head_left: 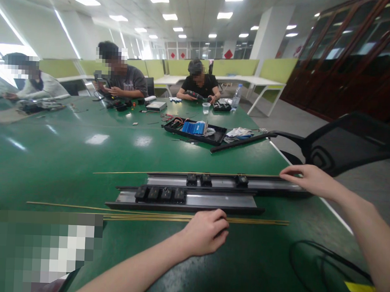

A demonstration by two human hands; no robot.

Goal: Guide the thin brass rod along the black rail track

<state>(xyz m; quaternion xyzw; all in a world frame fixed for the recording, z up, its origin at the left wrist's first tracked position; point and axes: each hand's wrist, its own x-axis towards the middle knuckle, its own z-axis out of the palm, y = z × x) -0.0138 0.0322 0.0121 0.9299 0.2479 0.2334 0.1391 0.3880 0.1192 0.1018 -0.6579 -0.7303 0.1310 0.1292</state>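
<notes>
My right hand (305,177) pinches the right end of a thin brass-coloured rod (193,174) between thumb and fingertips. That rod lies along the back edge of the farther black-edged metal rail (272,185), which carries several black blocks (206,180). Nearer to me is a shorter rail (218,200) with a tight row of black blocks (153,193) on its left half. A bundle of similar thin rods (146,217) runs in front of it. Over this bundle rests my left hand (207,230), fingers loosely bent and slightly apart; its palm is hidden.
Beyond the rails stands a black tray (214,138) with a blue finned part, beside gloves (239,134) and a black strip (237,143). Black cable (323,246) loops at the lower right. A chair (350,142) stands at the right edge. Several people sit across the green table (68,157).
</notes>
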